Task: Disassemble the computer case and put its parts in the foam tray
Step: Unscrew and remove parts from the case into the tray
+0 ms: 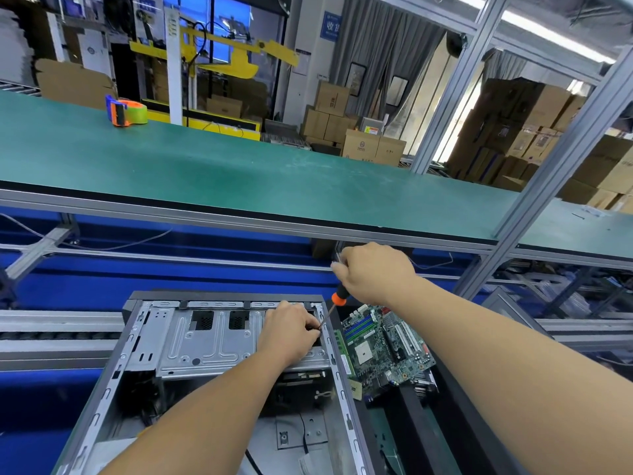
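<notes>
right hand grips screwdriver; left hand seemingly pinches its tip in computer case.

Two bare forearms reaching in from the lower edge, no sleeves in view, left hand and right hand uncovered, no gloves, no rings, no watch or wristband

computer case: bare matt sheet metal | screwdriver: glossy orange-black plastic handle, metal shaft | table, 12 o'clock: matt green mat, scuffed
</notes>
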